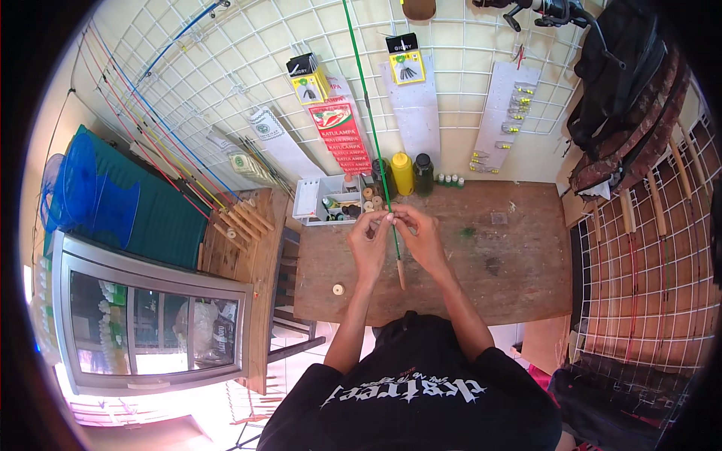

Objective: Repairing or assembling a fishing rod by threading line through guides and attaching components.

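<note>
A thin green fishing rod (359,68) slants up from over the table toward the wire grid wall, its light brown handle (401,275) pointing back at me. My left hand (368,237) is closed on it, thumb and fingers pinched together around the shaft. Close beside it, my right hand (418,233) also pinches the rod, a little above the handle. The fingertips of both hands nearly meet; anything small between them is too hidden to make out. A round cork-coloured ring (338,289) lies on the wooden table (496,263), left of my left forearm.
Behind my left hand stands a white compartment tray (307,201) with small items. A yellow squeeze bottle (403,177) and a dark bottle (423,177) stand at the table's back. Rods with wooden handles (244,218) lean at left, near a glass cabinet (150,319). Bags (624,98) hang at right.
</note>
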`<control>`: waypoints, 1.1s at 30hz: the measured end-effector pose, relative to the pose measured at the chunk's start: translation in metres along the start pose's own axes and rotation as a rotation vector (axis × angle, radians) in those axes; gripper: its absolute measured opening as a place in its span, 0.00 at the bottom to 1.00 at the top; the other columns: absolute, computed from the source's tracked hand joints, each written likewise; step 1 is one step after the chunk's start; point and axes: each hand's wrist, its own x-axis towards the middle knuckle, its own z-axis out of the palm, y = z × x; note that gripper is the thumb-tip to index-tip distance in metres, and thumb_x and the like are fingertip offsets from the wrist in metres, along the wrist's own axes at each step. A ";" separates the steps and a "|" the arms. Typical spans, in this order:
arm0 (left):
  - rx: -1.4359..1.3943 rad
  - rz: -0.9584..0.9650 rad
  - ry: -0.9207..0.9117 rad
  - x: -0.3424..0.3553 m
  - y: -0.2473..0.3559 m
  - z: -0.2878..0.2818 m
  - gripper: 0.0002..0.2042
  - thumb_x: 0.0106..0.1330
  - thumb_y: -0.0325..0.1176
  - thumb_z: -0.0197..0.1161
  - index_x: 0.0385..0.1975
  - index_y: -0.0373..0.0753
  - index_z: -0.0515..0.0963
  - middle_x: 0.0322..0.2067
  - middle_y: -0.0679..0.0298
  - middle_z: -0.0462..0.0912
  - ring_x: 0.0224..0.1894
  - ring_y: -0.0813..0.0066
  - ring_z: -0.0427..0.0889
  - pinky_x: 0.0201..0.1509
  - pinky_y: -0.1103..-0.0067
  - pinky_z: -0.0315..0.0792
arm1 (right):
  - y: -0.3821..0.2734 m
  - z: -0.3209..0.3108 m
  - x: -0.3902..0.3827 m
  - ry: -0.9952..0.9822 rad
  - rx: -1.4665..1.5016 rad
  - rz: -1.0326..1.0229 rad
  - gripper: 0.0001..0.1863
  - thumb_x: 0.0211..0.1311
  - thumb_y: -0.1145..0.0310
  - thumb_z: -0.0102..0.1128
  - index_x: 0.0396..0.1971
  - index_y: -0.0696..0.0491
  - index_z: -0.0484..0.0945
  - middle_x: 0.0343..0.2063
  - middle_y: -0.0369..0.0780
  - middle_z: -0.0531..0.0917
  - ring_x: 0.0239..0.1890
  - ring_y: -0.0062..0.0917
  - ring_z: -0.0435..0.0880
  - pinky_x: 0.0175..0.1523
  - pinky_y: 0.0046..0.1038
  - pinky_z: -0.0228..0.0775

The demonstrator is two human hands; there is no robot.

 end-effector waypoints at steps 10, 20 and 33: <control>0.059 0.027 0.164 -0.013 0.012 0.016 0.04 0.61 0.28 0.62 0.31 0.34 0.77 0.22 0.71 0.72 0.20 0.87 0.61 0.23 0.85 0.57 | 0.006 0.000 -0.002 0.009 0.017 0.048 0.11 0.58 0.82 0.56 0.42 0.63 0.76 0.35 0.41 0.83 0.39 0.17 0.80 0.46 0.21 0.72; 0.346 0.344 0.203 0.016 0.051 0.019 0.05 0.62 0.29 0.61 0.33 0.34 0.77 0.24 0.66 0.73 0.26 0.82 0.66 0.31 0.83 0.63 | 0.005 -0.002 -0.001 0.081 0.040 -0.005 0.09 0.57 0.82 0.55 0.39 0.62 0.77 0.31 0.42 0.83 0.36 0.20 0.82 0.43 0.22 0.74; -0.180 0.156 0.110 0.065 0.097 0.030 0.06 0.63 0.30 0.61 0.32 0.34 0.77 0.23 0.75 0.73 0.24 0.91 0.64 0.28 0.89 0.58 | 0.014 -0.001 -0.010 0.079 0.018 -0.018 0.08 0.57 0.82 0.56 0.37 0.62 0.77 0.31 0.43 0.83 0.36 0.22 0.83 0.43 0.23 0.74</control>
